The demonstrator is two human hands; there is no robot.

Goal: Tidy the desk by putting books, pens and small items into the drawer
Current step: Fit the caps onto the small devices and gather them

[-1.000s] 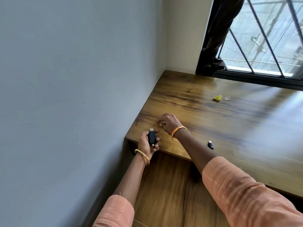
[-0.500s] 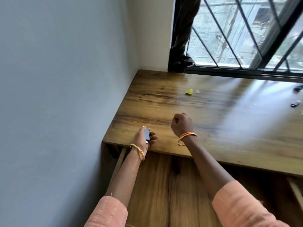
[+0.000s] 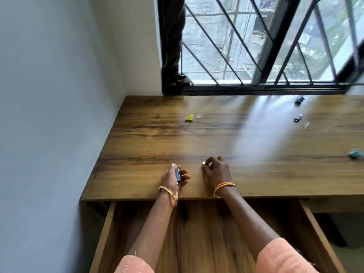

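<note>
Both hands busy over the table [image 3: 256,184], drawer [image 3: 197,233] open just below. Left hand [image 3: 173,177] curls its grip round a dark stick [image 3: 177,173]; right hand [image 3: 215,172] pinches a small shiny bit [image 3: 204,164]. Risk: that tiny piece could slip from the fingertips and skitter off the edge.

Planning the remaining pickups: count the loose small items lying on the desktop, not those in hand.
6: yellow scrap and clear bit mid-back; teal lump, black drive, pale bit far right; teal lump at the right edge. Others may lie off-frame.
</note>
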